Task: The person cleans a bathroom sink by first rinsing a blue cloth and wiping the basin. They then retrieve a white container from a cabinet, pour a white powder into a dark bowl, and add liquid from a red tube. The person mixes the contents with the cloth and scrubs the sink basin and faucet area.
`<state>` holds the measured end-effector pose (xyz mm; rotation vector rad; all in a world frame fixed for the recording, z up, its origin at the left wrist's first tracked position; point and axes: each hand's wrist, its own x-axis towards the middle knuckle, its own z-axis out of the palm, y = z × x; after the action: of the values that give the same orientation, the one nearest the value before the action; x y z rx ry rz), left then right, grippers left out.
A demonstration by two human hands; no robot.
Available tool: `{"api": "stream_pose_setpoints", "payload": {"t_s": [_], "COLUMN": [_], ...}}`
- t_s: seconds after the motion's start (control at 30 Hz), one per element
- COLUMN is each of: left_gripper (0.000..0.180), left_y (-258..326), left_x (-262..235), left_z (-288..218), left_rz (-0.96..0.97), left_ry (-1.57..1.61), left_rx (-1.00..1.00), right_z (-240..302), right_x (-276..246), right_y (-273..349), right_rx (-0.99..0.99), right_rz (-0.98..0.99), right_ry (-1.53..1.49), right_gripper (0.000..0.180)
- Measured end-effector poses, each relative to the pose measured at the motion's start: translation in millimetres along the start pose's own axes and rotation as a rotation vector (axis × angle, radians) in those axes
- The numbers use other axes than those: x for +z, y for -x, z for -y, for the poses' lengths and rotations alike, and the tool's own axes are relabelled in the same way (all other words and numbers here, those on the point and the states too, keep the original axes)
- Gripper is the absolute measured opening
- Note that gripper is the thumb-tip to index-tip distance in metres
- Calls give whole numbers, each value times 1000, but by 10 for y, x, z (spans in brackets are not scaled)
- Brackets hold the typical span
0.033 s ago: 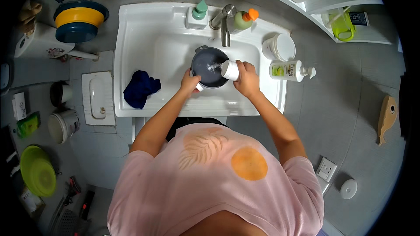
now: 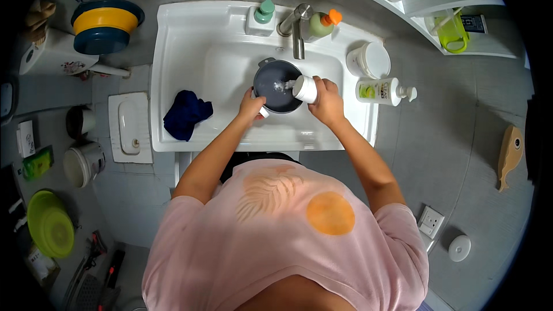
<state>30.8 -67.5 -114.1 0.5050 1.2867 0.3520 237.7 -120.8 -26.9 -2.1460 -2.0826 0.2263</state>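
Note:
A dark grey pot [image 2: 277, 101] sits in the white sink [image 2: 230, 69], with a small looped lug on its far rim. My left hand [image 2: 250, 107] is closed at the pot's near left side; a white piece, perhaps its handle, shows under the fingers. Wrapped round a small white tub [image 2: 304, 90], my right hand [image 2: 327, 103] keeps it tilted over the pot's right rim. White powder [image 2: 281, 86] comes from the tub's mouth and lies on the pot's bottom. How the left fingers curl underneath is hidden.
A metal faucet [image 2: 298, 40] stands beyond the pot, between a green-topped pump dispenser [image 2: 264, 17] and a green bottle [image 2: 320, 25]. A dark blue cloth [image 2: 186, 115] lies at the left. A lidded white bucket [image 2: 370, 60] and white pump bottle [image 2: 377, 91] are at the right.

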Motion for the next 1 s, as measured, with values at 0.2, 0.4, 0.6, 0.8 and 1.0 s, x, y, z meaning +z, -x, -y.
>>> {"api": "stream_pose_setpoints", "payload": {"t_s": [0.2, 0.4, 0.6, 0.8, 1.0], "left_gripper": [79, 79, 78, 78, 78], "left_y": [-32, -48, -132, -131, -137], "left_x": [3, 56, 117, 169, 193], "left_z": [82, 84, 39, 65, 162], "left_rz": [20, 23, 29, 45, 53], "left_ry": [3, 2, -14, 13, -37], "left_rx": [21, 26, 30, -6, -17], "right_z": [11, 7, -69, -115, -195], "right_x": [-22, -33, -87, -83, 13], "right_y": [1, 66, 27, 61, 92], "right_rx": [35, 45, 39, 58, 111], "right_rz": [40, 20, -11, -24, 20], "right_ry": [0, -15, -4, -18, 2], "right_gripper": [64, 61, 67, 66, 64]}}
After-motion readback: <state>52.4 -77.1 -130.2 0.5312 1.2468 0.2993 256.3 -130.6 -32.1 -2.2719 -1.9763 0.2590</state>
